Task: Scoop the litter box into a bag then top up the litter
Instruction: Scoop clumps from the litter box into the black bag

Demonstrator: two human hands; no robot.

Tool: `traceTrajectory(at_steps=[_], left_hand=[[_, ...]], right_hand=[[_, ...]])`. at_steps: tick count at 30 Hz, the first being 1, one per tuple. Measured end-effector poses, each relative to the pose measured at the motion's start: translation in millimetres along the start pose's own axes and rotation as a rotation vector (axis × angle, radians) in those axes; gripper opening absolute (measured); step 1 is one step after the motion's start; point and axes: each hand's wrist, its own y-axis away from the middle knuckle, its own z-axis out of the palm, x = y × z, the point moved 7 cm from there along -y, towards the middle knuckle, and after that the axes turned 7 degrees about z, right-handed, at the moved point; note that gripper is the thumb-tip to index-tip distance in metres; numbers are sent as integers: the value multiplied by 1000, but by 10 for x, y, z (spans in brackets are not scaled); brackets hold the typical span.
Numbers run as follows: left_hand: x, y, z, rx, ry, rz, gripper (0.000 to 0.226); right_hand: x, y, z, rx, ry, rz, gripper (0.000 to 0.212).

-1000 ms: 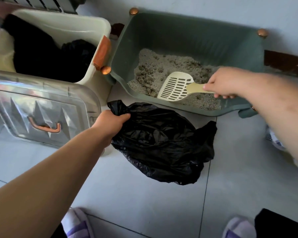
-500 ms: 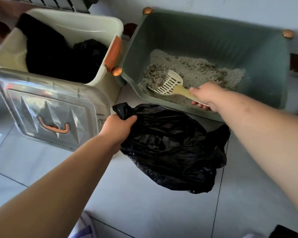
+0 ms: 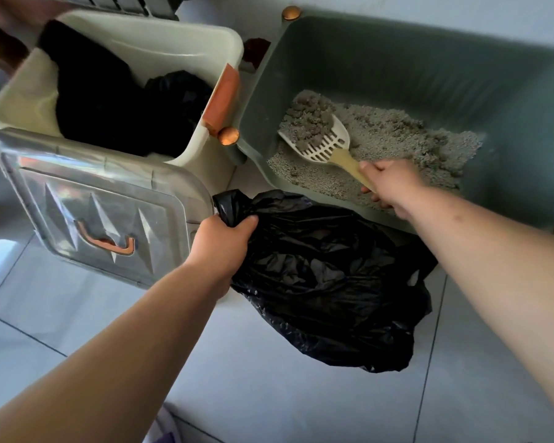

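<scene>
Here the right hand (image 3: pixel 394 187) is curled tight round the tan handle of the slotted scoop (image 3: pixel 325 145), whose pale head points toward ten o'clock and carries a grey clump (image 3: pixel 307 123) of litter. The scoop sits inside the green litter box (image 3: pixel 429 68), at two o'clock in the view, over the loose litter (image 3: pixel 403 139) spread on its bottom. The left hand (image 3: pixel 221 241) grips the gathered neck of the black bag (image 3: pixel 327 282), which lies slumped on the tiled floor (image 3: pixel 269 398) at six o'clock of the box. A cream bin (image 3: pixel 173 39) stands at ten o'clock, a clear lid (image 3: pixel 93 199) just before it.
</scene>
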Motion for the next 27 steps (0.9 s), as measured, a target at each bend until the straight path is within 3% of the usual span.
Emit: traceTrajectory(at_steps=[13, 18, 27], left_hand=[[33, 72, 55, -19, 1, -27, 20], [263, 116, 78, -1, 25, 35, 11], [422, 64, 57, 108, -80, 127, 21]], right_hand=[[-62, 350, -463, 62, -66, -67, 35], [-104, 567, -804, 100, -88, -103, 35], [-88, 878, -1159, 112, -52, -151, 29]])
